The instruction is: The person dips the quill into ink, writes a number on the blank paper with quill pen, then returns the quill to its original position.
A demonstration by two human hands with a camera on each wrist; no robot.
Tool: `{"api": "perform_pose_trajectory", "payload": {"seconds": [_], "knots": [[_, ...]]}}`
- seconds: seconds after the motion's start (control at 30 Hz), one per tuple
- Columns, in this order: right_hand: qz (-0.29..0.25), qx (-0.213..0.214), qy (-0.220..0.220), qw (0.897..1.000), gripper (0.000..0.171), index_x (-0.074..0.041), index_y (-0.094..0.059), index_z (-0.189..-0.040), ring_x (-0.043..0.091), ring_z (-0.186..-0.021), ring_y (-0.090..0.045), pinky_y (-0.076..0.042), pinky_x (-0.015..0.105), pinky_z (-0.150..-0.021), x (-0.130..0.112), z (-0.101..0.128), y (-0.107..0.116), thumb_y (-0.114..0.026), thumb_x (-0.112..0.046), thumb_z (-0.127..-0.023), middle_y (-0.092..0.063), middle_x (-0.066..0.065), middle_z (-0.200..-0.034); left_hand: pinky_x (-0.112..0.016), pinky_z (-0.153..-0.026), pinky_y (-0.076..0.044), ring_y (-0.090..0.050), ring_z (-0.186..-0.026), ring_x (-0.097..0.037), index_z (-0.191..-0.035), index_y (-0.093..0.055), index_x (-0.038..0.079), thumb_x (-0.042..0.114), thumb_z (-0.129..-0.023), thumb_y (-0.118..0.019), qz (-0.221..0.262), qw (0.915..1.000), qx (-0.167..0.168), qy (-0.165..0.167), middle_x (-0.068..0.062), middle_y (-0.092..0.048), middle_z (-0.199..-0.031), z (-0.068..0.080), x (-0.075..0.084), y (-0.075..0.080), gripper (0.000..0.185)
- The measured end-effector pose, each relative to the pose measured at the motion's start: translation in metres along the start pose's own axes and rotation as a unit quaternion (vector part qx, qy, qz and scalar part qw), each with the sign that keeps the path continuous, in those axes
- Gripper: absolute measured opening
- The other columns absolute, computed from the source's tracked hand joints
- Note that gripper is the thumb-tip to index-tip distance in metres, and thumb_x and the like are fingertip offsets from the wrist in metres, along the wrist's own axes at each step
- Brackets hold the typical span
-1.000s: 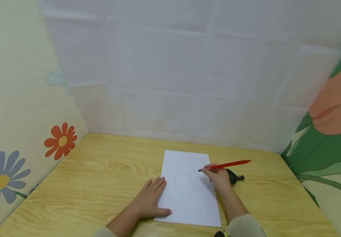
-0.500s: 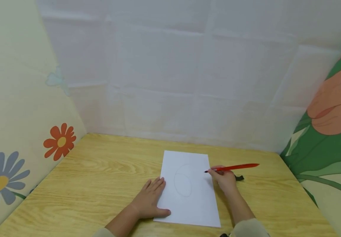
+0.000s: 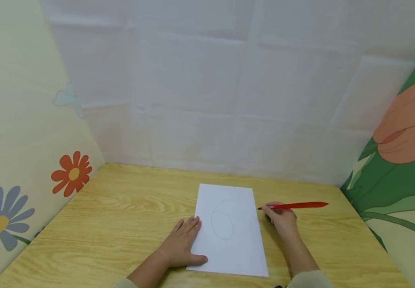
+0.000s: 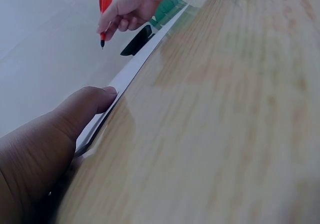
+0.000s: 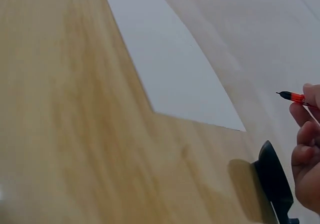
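A sheet of white paper lies on the table, bearing a faint oval outline with a curved line above it. My left hand rests flat over the paper's left edge, thumb spread onto the sheet. Just off the right edge, my right hand pinches a red pen between thumb and fingers. In the right wrist view, the pen's black tip points left, held above the surface. A dark rounded object with a short stub stands below the right hand; in the head view that hand mostly hides it.
The wood-grain table reaches back to a creased white cloth. Flower-printed panels flank it, with an orange flower on the left and a pink tulip on the right.
My right hand has moved rightward with the red pen, from over the paper to beyond its right edge, covering more of the dark object. The left hand has stayed put.
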State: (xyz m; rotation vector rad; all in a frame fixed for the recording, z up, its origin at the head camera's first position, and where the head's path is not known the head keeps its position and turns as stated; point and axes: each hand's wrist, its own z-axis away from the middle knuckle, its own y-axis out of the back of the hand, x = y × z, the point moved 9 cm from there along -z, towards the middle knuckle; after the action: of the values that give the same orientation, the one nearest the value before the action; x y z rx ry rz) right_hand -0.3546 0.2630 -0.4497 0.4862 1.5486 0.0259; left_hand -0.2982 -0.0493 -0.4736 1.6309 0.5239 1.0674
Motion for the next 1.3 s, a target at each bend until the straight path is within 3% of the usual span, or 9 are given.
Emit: {"api": "perform_pose_trajectory", "payload": {"seconds": [0.33,0.5,0.6,0.67,0.83,1.3], "knots": [[-0.030,0.028,0.002,0.999,0.022,0.002,-0.067,-0.099,0.004,-0.055,-0.051,-0.042,0.019,-0.053,0.007,0.000,0.021,-0.073,-0.016,-0.088,-0.065,-0.017,-0.063,-0.055,-0.122,-0.016,-0.023,-0.150,-0.033,-0.150,-0.032,-0.003,0.071,-0.076,-0.063,-0.003,1.0000,0.002,0.000,-0.017,-0.029,-0.160,0.001,0.002,0.000,0.109],[-0.077,0.040,-0.012,0.996,0.003,-0.011,-0.068,-0.087,0.003,-0.056,-0.050,-0.040,0.017,-0.052,0.013,0.001,0.031,-0.071,-0.010,-0.088,-0.064,-0.016,-0.063,-0.055,-0.122,-0.016,-0.023,-0.150,-0.033,-0.150,-0.032,-0.003,0.071,-0.076,-0.063,-0.004,1.0000,0.004,-0.001,-0.017,-0.029,-0.160,0.000,0.002,0.000,0.109],[-0.087,0.041,-0.026,0.995,0.005,-0.014,-0.068,-0.086,0.005,-0.058,-0.048,-0.040,0.018,-0.053,0.017,0.001,0.036,-0.070,-0.011,-0.088,-0.063,-0.016,-0.065,-0.055,-0.122,-0.016,-0.023,-0.150,-0.033,-0.150,-0.032,-0.003,0.071,-0.076,-0.063,-0.007,1.0000,0.006,0.000,-0.017,-0.029,-0.160,0.000,0.002,0.000,0.109],[-0.083,0.041,-0.031,0.995,0.003,-0.009,-0.067,-0.091,0.006,-0.060,-0.050,-0.041,0.019,-0.054,0.018,0.001,0.038,-0.069,-0.011,-0.089,-0.063,-0.016,-0.066,-0.055,-0.122,-0.016,-0.023,-0.150,-0.033,-0.150,-0.032,-0.003,0.071,-0.076,-0.063,-0.008,0.9999,0.006,0.000,-0.017,-0.029,-0.160,0.000,0.001,0.000,0.109],[-0.030,0.034,-0.020,0.999,0.018,0.000,-0.062,-0.104,0.008,-0.062,-0.052,-0.045,0.020,-0.059,0.016,0.001,0.046,-0.066,-0.012,-0.091,-0.061,-0.018,-0.069,-0.055,-0.122,-0.016,-0.022,-0.150,-0.033,-0.150,-0.032,-0.003,0.070,-0.076,-0.063,-0.009,1.0000,0.004,0.003,-0.017,-0.029,-0.160,-0.001,0.000,-0.001,0.109],[-0.019,0.007,-0.008,1.000,0.019,0.003,-0.061,-0.105,0.004,-0.063,-0.050,-0.043,0.018,-0.059,0.017,0.002,0.054,-0.066,-0.010,-0.092,-0.057,-0.019,-0.070,-0.055,-0.122,-0.015,-0.021,-0.151,-0.032,-0.151,-0.032,-0.001,0.071,-0.076,-0.063,-0.007,0.9999,-0.005,0.010,-0.016,-0.028,-0.161,-0.002,-0.003,-0.003,0.109]]}}
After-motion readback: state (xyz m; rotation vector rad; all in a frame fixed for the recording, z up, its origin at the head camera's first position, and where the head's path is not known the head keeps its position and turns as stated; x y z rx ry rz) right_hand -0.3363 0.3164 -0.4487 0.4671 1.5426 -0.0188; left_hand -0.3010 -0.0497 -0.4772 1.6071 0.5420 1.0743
